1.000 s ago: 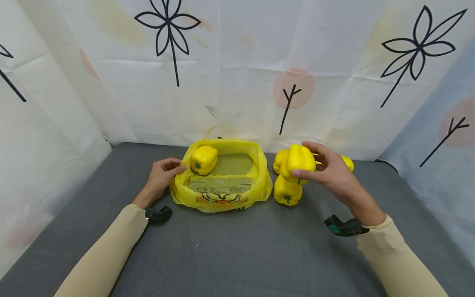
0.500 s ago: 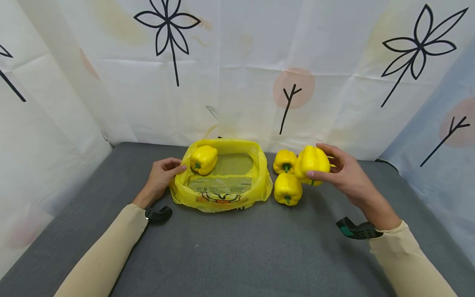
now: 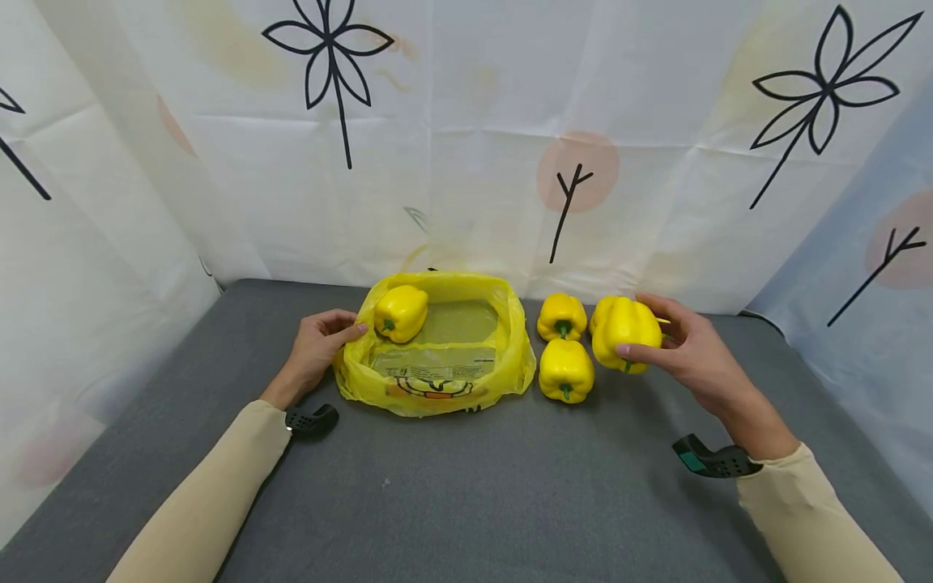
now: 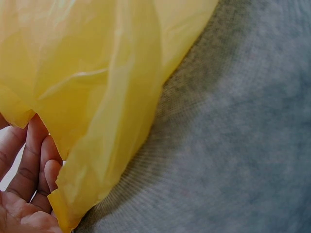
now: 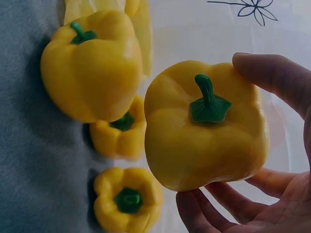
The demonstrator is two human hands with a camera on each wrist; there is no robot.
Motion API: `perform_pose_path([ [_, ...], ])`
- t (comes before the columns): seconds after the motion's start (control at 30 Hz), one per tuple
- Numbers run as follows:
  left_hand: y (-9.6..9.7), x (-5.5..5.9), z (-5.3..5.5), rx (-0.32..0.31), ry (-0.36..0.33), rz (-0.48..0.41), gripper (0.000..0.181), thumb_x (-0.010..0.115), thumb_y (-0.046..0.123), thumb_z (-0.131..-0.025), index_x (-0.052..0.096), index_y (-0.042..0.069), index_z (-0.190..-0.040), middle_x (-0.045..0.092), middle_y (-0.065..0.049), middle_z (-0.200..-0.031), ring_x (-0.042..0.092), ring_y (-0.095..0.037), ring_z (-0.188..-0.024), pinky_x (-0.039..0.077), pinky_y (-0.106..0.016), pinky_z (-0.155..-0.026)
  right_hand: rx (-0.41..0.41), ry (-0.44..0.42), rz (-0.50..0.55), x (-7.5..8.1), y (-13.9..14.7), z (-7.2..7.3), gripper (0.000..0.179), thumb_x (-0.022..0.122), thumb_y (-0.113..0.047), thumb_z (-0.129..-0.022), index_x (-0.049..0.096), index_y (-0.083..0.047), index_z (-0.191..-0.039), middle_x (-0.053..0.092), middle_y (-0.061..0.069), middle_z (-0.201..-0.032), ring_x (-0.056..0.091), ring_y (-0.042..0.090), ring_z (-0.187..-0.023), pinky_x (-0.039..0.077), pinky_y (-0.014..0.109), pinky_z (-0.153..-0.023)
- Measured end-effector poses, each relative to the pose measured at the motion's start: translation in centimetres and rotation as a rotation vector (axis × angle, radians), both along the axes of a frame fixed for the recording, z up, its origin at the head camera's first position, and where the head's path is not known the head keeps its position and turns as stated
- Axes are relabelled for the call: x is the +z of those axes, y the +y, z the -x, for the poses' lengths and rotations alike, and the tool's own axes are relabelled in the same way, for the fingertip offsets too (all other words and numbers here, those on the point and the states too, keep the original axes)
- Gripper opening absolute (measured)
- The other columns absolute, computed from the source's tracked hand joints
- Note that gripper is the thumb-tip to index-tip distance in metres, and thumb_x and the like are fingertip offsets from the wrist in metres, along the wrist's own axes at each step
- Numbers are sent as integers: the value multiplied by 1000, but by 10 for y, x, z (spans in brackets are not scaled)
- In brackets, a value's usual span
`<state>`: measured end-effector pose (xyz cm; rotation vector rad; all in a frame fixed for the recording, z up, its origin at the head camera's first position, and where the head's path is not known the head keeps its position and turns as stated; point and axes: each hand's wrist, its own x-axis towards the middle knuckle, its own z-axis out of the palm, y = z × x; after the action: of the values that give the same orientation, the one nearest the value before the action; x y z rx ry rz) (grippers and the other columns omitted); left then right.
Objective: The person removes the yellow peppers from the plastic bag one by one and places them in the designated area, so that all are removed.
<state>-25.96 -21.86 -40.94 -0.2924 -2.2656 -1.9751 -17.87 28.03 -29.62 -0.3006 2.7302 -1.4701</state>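
My right hand [image 3: 692, 344] grips a yellow bell pepper [image 3: 630, 330] between thumb and fingers; its green stem shows in the right wrist view. Part of another yellow pepper [image 5: 129, 199] shows behind the held one. Just left stand two more yellow peppers, a rear pepper [image 3: 562, 317] and a front pepper [image 3: 566, 372]. My left hand [image 3: 313, 346] pinches the left rim of a yellow plastic bag [image 3: 517, 348], whose mouth is spread wide. Inside the bag, at its back left, lies a yellow pepper [image 3: 401, 314]. In the left wrist view, bag film partly covers the fingers [image 4: 31, 160].
A dark grey cloth-covered table [image 3: 452, 494] lies under everything. White patterned curtains [image 3: 466, 178] rise close behind the bag and peppers, and along both sides. A black band [image 3: 717, 460] sits on the right wrist, and another band [image 3: 312, 421] on the left.
My right hand has moved right and slightly down with the held pepper, from above the left pair to their right side. The left hand and the bag have stayed put.
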Motion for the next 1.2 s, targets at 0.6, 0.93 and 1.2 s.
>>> perform_pose_path([
  [0.6, 0, 1, -1, 5, 1, 0, 35, 72, 12, -96, 64, -17, -115, 67, 6, -89, 61, -11, -83, 54, -20, -71, 18, -45, -29, -25, 23, 0, 85, 73, -22, -96, 22, -1, -160, 31, 26, -156, 42, 46, -133, 49, 15, -82],
  [0.93, 0, 3, -1, 3, 2, 1, 35, 72, 12, -96, 64, -17, -115, 67, 6, -89, 60, -10, -82, 54, -20, -71, 43, -82, -22, -35, 26, 5, 85, 73, -20, -96, 21, 0, -160, 34, 28, -152, 44, 46, -130, 52, 22, -82],
  [1.2, 1, 2, -1, 11, -8, 6, 36, 72, 12, -96, 64, -17, -116, 66, 6, -89, 60, -11, -82, 53, -19, -72, 47, -112, -43, -40, 27, 7, 86, 75, -23, -95, 23, -1, -160, 33, 28, -153, 41, 49, -132, 52, 34, -87],
])
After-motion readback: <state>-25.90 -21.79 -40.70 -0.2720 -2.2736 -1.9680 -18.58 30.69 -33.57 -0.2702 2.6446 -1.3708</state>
